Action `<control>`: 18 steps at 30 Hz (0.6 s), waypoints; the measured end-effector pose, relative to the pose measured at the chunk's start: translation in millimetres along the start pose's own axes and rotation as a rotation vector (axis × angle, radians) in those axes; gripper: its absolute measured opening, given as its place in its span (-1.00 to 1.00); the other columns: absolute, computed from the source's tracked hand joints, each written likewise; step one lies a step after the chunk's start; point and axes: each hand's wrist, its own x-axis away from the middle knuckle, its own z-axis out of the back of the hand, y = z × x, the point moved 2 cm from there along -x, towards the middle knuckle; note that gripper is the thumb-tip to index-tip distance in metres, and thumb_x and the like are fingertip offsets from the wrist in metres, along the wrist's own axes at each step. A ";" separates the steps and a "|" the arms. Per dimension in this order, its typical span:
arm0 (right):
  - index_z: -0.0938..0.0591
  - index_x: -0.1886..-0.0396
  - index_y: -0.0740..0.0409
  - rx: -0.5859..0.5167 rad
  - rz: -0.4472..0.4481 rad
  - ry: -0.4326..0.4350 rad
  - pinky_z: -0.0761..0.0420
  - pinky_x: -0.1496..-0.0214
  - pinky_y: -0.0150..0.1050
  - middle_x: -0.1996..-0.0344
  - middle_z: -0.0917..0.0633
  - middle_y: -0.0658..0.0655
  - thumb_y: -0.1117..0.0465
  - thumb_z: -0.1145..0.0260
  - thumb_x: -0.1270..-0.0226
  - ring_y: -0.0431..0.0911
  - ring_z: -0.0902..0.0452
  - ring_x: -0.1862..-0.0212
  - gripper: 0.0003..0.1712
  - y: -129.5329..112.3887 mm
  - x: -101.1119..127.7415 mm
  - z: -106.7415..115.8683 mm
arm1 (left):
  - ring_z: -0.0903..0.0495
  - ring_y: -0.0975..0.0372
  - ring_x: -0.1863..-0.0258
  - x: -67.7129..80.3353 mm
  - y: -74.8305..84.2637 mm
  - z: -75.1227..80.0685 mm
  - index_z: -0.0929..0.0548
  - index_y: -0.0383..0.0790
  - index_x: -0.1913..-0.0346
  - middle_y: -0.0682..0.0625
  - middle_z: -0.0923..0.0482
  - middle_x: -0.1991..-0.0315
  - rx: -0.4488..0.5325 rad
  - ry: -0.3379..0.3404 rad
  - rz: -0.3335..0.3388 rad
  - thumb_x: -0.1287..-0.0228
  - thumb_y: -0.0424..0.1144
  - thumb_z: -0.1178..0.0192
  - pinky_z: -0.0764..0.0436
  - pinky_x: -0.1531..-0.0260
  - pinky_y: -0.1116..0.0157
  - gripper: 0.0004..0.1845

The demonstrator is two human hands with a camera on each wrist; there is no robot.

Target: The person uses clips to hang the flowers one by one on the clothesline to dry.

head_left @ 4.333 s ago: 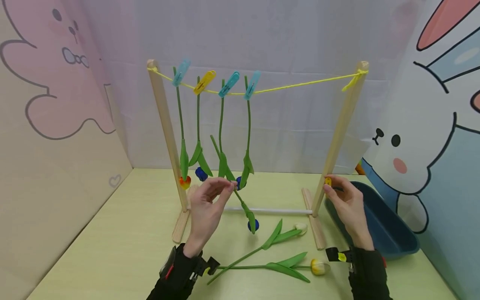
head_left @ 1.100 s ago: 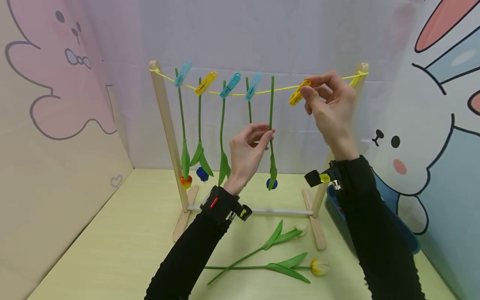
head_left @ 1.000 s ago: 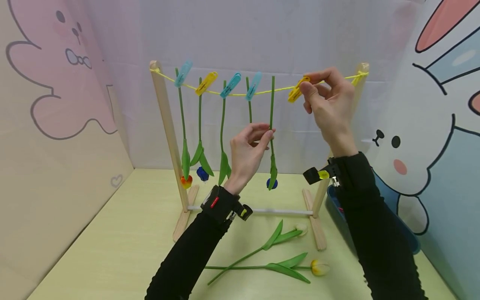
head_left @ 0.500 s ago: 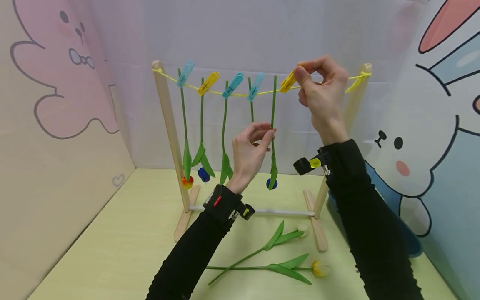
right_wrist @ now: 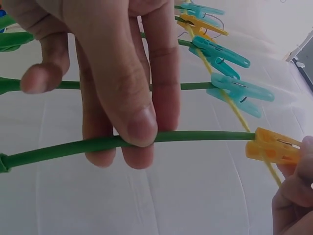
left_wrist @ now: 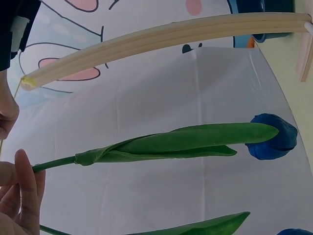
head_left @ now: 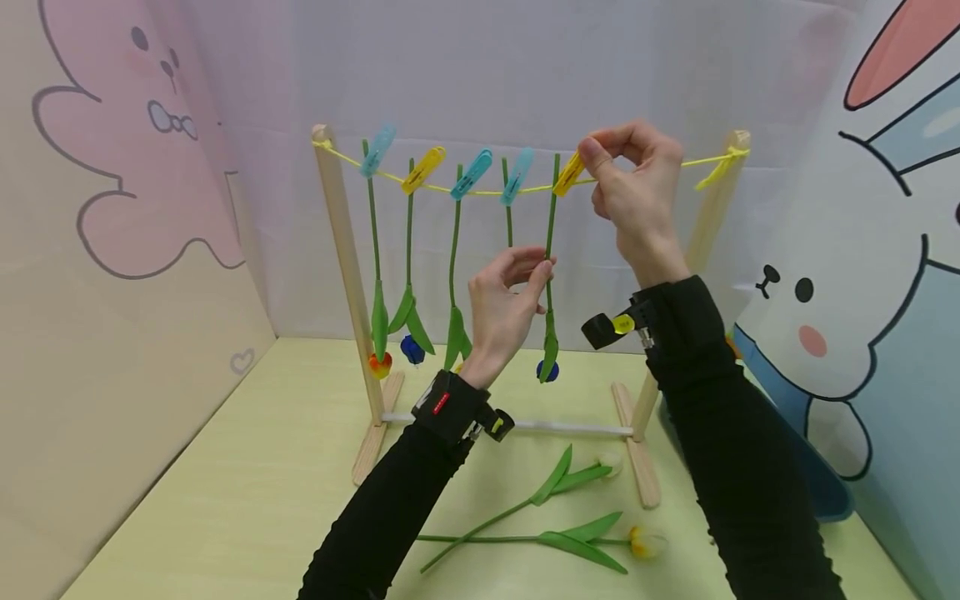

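Note:
My left hand (head_left: 510,292) pinches the green stem (head_left: 551,242) of an upside-down blue tulip (head_left: 547,372), holding it upright against the yellow string (head_left: 637,169) of a wooden rack (head_left: 341,250). My right hand (head_left: 626,179) pinches a yellow clothespin (head_left: 567,174) at the stem's top end on the string. In the right wrist view the yellow clothespin (right_wrist: 271,146) meets the stem (right_wrist: 195,137) under the left fingers (right_wrist: 132,88). The left wrist view shows the blue tulip (left_wrist: 271,137) and its leaf (left_wrist: 186,143).
Several tulips hang head-down from blue and yellow clothespins (head_left: 423,169) on the string's left half. Two tulips, one yellow-headed (head_left: 645,542), lie on the green table (head_left: 247,492) in front of the rack. A dark blue bin (head_left: 821,492) stands at the right.
My right hand has carried the yellow clothespin leftward along the string to the top of the stem. My left hand keeps the stem in the same place.

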 end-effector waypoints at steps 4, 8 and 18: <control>-0.68 0.43 0.18 0.008 -0.015 -0.002 -0.17 0.73 -0.41 0.50 -0.65 0.03 0.32 -0.43 -0.28 -0.17 -0.12 0.81 -0.90 0.4 1.0 -2.7 | -0.75 -0.01 0.19 -0.6 -0.2 0.9 -0.64 -0.43 -0.04 -0.28 -0.76 0.08 -0.004 0.001 -0.005 -0.41 -0.36 -0.23 -0.68 0.51 0.39 -0.76; -0.69 0.42 0.18 0.019 -0.024 -0.008 -0.15 0.73 -0.40 0.50 -0.65 0.03 0.32 -0.43 -0.28 -0.18 -0.11 0.81 -0.91 0.1 1.9 -5.1 | -0.75 -0.02 0.20 -1.0 -0.1 1.4 -0.65 -0.44 -0.02 -0.29 -0.76 0.09 -0.006 0.004 -0.009 -0.40 -0.38 -0.24 -0.67 0.54 0.39 -0.77; -0.70 0.42 0.16 0.089 -0.034 -0.003 -0.17 0.71 -0.41 0.48 -0.66 0.00 0.28 -0.42 -0.30 -0.18 -0.13 0.79 -0.90 -1.1 3.3 -5.1 | -0.75 -0.01 0.23 -2.6 4.1 0.0 -0.66 -0.46 0.00 -0.27 -0.77 0.11 -0.007 0.007 0.001 -0.37 -0.41 -0.25 -0.65 0.58 0.41 -0.78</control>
